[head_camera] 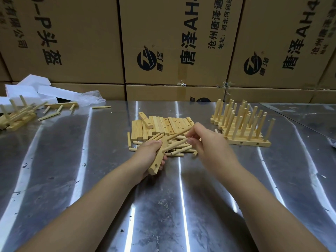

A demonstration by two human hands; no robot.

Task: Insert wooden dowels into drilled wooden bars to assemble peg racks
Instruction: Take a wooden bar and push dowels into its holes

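Gripping a bar (154,167) tilted just above the table (72,160), the left hand (149,155) holds it beside the dowel pile (181,153); the right hand (209,142) pinches a dowel (175,145) whose other end meets the bar.

Bar (156,163) in left hand (147,155): pale yellow wood, faint grain lines, one dark hole in its side. Dowel (179,133) in right hand (205,142): same pale tan. Bar pile (163,124): light yellow-tan, rows of dark round holes. Loose dowels (179,154): same tone. Finished racks (243,131): light wood, dark holes along the front edge. Table (91,179): grey steel, bright white glare streaks, dark scuffs and specks. Cartons (76,42): brown cardboard, black Chinese print, round black logos. Foam blocks (27,88): white. Left racks (16,119): yellowish wood.
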